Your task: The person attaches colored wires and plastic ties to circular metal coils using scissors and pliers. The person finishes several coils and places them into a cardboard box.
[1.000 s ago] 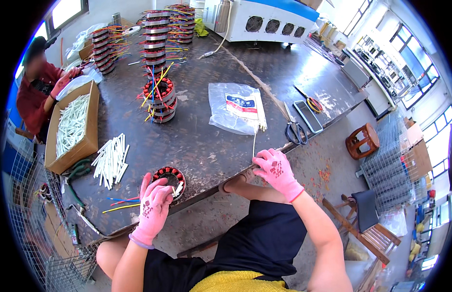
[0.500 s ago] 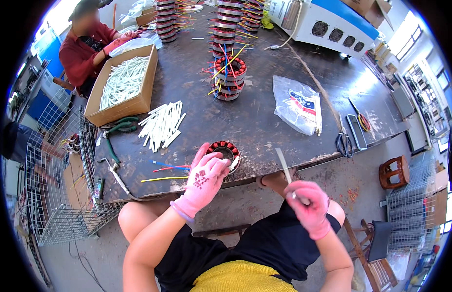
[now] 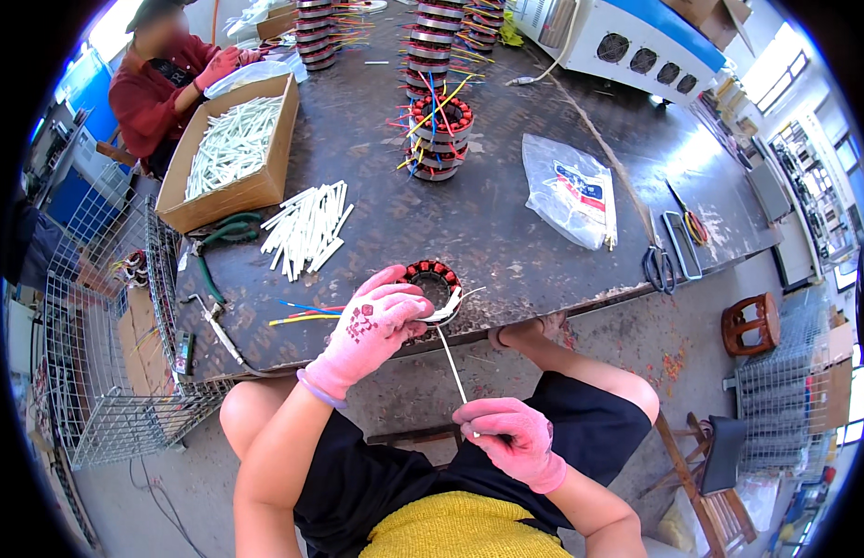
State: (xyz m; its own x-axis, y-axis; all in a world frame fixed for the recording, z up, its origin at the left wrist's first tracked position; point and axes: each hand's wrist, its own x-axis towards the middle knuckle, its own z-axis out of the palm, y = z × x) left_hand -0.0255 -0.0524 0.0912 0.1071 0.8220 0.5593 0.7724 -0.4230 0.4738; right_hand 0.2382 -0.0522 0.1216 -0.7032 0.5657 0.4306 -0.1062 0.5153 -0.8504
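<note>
At the table's near edge lies a ring-shaped motor stator [image 3: 440,272] with red windings. My left hand [image 3: 369,330], in a pink glove, grips its left side with curled fingers. Blue, red and yellow lead wires [image 3: 306,314] stick out to the left beneath that hand. A white piece [image 3: 451,304] with a thin tail sits on the ring's right side. My right hand [image 3: 514,441], also gloved, is closed in a pinch over my lap. From its fingers a thin pale strip [image 3: 452,364] slants up to the stator's near rim; its exact kind is unclear.
White sleeving pieces [image 3: 308,226] lie heaped beside a cardboard box [image 3: 174,210] of more. Pliers [image 3: 209,265], stacked stators [image 3: 436,139], a plastic bag [image 3: 564,200] and scissors [image 3: 659,270] are on the table. A co-worker [image 3: 153,93] sits at the far left.
My right hand has come left and down, bringing the pale strip from beyond the table edge to the stator's rim. My left hand has shifted slightly left, still on the stator.
</note>
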